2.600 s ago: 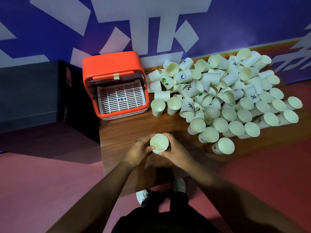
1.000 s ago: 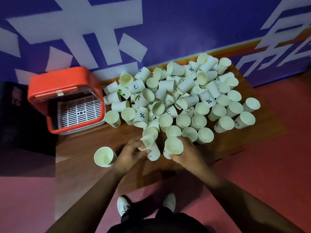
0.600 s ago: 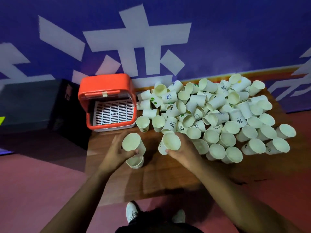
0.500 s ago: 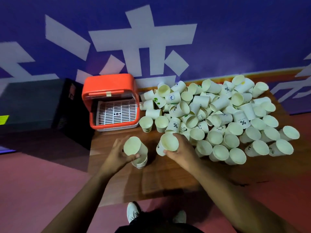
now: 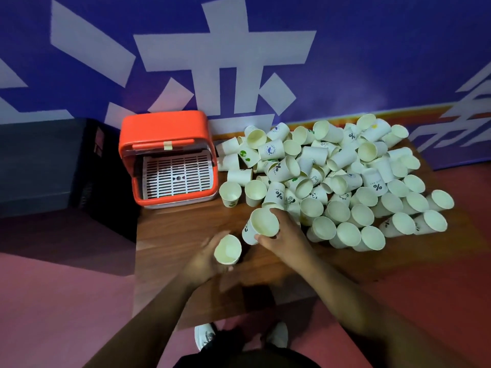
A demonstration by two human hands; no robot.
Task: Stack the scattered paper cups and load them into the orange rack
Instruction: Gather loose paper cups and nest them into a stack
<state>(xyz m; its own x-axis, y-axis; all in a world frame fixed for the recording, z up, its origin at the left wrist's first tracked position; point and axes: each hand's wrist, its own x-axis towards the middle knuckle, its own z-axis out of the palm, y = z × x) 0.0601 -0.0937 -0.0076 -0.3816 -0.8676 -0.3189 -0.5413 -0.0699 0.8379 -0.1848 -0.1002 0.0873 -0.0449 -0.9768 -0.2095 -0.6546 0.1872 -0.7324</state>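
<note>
Two cups in your grip: left hand (image 5: 206, 261) wraps lower cup (image 5: 228, 250), mouth up, likely as receiver; right hand (image 5: 285, 236) clamps tilted cup (image 5: 261, 226) beside it for nesting.

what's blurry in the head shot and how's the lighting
Head view: the left hand and the nearer cup it holds are motion-smeared; the right hand, its tilted cup and the cup pile look sharp. Head view: dim light, arm shadows falling on the table, wide-angle bowing toward the edges.
</note>
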